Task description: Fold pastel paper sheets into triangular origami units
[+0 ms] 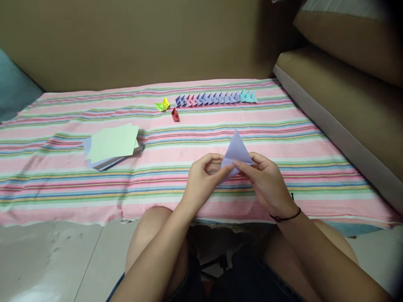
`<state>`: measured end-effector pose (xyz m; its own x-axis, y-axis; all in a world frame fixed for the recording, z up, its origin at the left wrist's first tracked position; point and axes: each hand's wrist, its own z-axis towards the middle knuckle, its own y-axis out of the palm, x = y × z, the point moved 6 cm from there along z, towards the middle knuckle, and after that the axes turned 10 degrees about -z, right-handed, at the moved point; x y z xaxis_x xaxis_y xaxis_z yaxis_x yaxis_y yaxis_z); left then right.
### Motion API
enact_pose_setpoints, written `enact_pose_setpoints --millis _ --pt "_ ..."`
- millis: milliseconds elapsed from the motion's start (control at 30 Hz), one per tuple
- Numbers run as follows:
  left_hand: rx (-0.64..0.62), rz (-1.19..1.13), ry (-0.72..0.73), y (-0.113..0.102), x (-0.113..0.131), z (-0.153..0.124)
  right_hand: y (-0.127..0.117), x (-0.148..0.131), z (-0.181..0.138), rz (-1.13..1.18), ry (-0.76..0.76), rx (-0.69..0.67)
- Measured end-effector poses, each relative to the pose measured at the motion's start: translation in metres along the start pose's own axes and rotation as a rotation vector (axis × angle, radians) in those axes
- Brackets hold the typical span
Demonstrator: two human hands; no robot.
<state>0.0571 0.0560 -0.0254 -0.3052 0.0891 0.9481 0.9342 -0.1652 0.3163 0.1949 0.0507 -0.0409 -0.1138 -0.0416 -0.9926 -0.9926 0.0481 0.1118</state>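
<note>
Lilac paper triangle (236,149) being folded above near edge of worktop (63,188); left hand (201,178), right hand (267,182) pinching lower corners. Judged mid-fold; next move calling for aligned edges.

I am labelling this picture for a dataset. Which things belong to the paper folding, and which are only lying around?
Belonging to the folding: left hand, right hand, purple folded paper, stack of paper sheets, row of folded pieces, yellow-green piece, red piece.

Only lying about: striped cloth, brown cushions, blue cushion.
</note>
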Motion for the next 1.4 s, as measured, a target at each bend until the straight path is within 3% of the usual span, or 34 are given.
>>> enact_pose_setpoints --millis 100,333,600,1400 --pt "-0.024 -0.047 -0.037 0.001 -0.005 0.000 -0.001 0.001 -0.001 0.008 -0.001 0.029" --pt "0.001 0.006 -0.049 -0.004 -0.004 0.001 0.002 0.001 0.000 -0.065 0.057 -0.121" --pt "0.095 0.032 -0.055 -0.007 -0.001 -0.002 0.002 0.002 -0.001 -0.059 0.027 -0.065" --pt "0.087 0.087 -0.025 -0.009 0.002 -0.002 0.000 0.001 0.000 -0.108 0.022 -0.065"
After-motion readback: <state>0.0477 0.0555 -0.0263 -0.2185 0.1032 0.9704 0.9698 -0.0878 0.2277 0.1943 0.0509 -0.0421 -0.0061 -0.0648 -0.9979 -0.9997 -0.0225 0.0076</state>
